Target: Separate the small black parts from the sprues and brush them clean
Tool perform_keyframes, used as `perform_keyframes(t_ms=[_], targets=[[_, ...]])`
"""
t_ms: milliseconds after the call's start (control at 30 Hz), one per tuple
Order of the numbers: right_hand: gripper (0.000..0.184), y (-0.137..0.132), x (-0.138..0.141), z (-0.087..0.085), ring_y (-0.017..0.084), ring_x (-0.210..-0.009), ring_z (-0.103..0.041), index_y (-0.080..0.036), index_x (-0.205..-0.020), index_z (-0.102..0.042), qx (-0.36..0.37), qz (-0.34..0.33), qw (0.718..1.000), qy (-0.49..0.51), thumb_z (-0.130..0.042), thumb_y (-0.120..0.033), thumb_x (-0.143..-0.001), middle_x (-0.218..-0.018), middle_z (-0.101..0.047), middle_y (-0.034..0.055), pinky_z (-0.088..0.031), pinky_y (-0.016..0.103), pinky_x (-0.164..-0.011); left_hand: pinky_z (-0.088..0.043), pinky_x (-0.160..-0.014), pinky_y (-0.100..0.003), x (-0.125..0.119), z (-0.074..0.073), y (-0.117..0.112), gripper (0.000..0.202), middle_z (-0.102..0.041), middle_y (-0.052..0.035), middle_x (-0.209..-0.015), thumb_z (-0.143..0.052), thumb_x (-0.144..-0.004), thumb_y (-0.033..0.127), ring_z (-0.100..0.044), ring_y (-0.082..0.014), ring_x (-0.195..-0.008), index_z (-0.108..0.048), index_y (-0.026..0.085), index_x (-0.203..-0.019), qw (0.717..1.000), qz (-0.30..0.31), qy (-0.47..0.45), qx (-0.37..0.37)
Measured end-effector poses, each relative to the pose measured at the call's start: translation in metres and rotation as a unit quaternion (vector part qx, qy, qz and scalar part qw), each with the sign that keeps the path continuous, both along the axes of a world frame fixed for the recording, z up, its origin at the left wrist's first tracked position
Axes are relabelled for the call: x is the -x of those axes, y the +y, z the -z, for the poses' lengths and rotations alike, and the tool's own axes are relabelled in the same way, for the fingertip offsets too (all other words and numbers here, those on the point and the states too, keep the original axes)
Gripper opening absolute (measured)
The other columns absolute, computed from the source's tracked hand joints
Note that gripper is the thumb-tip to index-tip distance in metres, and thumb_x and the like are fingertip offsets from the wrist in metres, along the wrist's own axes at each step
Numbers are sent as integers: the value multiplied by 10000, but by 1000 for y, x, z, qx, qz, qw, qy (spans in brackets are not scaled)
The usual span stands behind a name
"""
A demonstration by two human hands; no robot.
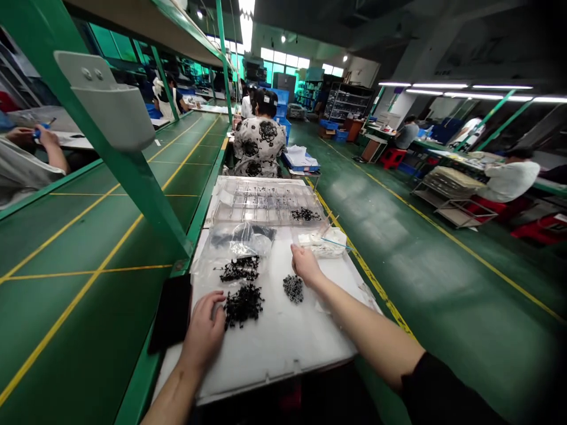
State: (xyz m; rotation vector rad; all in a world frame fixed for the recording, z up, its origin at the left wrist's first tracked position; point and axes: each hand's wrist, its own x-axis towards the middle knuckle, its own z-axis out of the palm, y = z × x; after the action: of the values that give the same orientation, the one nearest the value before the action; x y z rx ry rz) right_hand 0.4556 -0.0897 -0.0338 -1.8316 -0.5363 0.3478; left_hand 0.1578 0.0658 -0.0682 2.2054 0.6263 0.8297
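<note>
My left hand [206, 321] rests on the white tabletop [270, 351], thumb and fingers apart. Its fingertips are at the left edge of a pile of small black parts [243, 305]. A second group of black parts [240, 268] lies just beyond, next to a clear plastic bag [208, 251]. My right hand [305, 265] is closed above the table, thumb and forefinger together; what they hold, if anything, is too small to make out. Below it sits a heap of small grey ring-like parts [293, 289]. A white block [330, 242] with thin sticks on it stands to its right.
A clear compartment tray [266, 203] with black parts in some cells spans the table's far end. A dark flat pad [170, 314] lies at the left, beside the green conveyor belt [110, 307] and a green post [153, 200]. One person [261, 139] sits ahead; others work around.
</note>
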Motion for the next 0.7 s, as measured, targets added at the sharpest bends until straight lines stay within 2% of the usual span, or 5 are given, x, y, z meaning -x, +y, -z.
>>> perform_keyframes(t_ms=[233, 333, 433, 567, 700], targets=[[326, -30, 33, 18, 187, -922, -702, -145, -1181, -687, -21, 51, 998, -26, -666, -434, -1031, -1105, -707, 57, -624, 355, -805, -569, -1042, -530, 8, -19, -5, 221, -719, -98, -1212, -602, -1061, 361, -690, -267, -1169, -680, 155, -1047, 997, 35, -46, -54], [333, -31, 36, 25, 195, -950, -704, -146, -1203, -682, -46, 67, 996, -19, -666, -431, -1031, -1132, -705, 66, -624, 373, -831, -582, -1053, -513, 0, -40, -29, 199, -732, -102, -1215, -541, -1083, 294, -703, -258, -1184, -684, 160, -1047, 991, 108, -30, -73], [337, -35, 34, 31, 195, -951, -702, -147, -1203, -681, -67, 68, 995, -7, -662, -438, -1032, -1132, -704, 67, -622, 376, -834, -561, -1129, -478, -37, -54, -70, 247, -710, -108, -1376, -502, -1080, 204, -674, -243, -1305, -675, 192, -1257, 977, 199, 17, -71], [334, -40, 30, 37, 166, -879, -691, -148, -1174, -680, -106, 46, 993, 17, -641, -453, -1044, -1071, -704, 58, -616, 343, -784, -442, -1226, -618, -110, -46, -114, 564, -523, -160, -1626, -693, -1005, 324, -493, -358, -1510, -527, 205, -1532, 969, 229, 68, -57], [354, -42, 30, 38, 116, -711, -632, -144, -1112, -671, -168, 8, 984, 54, -609, -488, -1057, -927, -676, 21, -571, 271, -650, -334, -1243, -726, -146, -20, -124, 681, -407, -174, -1702, -738, -971, 435, -392, -429, -1558, -495, 208, -1566, 975, 188, 113, -40]])
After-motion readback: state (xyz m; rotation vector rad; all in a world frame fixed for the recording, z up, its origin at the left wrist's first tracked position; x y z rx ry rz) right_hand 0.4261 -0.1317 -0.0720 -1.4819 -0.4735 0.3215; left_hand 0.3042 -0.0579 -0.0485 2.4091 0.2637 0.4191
